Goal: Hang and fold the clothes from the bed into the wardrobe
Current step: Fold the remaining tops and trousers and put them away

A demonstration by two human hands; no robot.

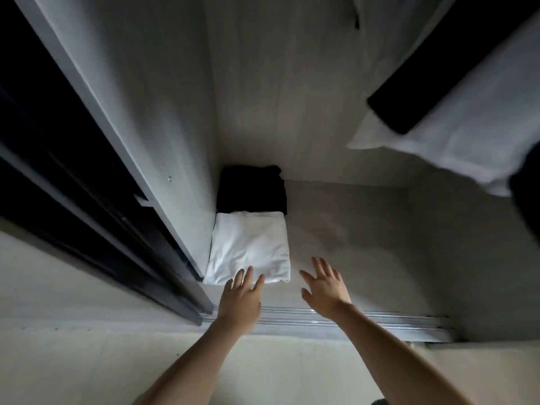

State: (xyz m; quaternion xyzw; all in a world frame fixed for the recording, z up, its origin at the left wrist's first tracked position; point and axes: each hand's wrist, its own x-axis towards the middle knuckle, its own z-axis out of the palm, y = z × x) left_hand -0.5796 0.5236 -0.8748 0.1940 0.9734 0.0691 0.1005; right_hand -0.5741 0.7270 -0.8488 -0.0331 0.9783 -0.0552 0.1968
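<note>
Evidently well along: a white folded garment [248, 249] is lying on the wardrobe floor [365, 229] at centre frame, touching a black folded garment [251, 190] sitting just behind it, both against the left inner wall. Left hand [241, 296] is hovering at the white garment's near edge, fingers [247, 277] straight and loosely spread, tips overlapping the cloth; contact uncertain. Right hand [325, 285] is reaching beside it over bare floor, fingers splayed wide, holding nothing. At upper right, white clothing [467, 127] and black clothing [432, 89] are hanging, blurred. Folding and hanging are both showing results; the bed is lying outside the frame, so what is remaining cannot be told.
</note>
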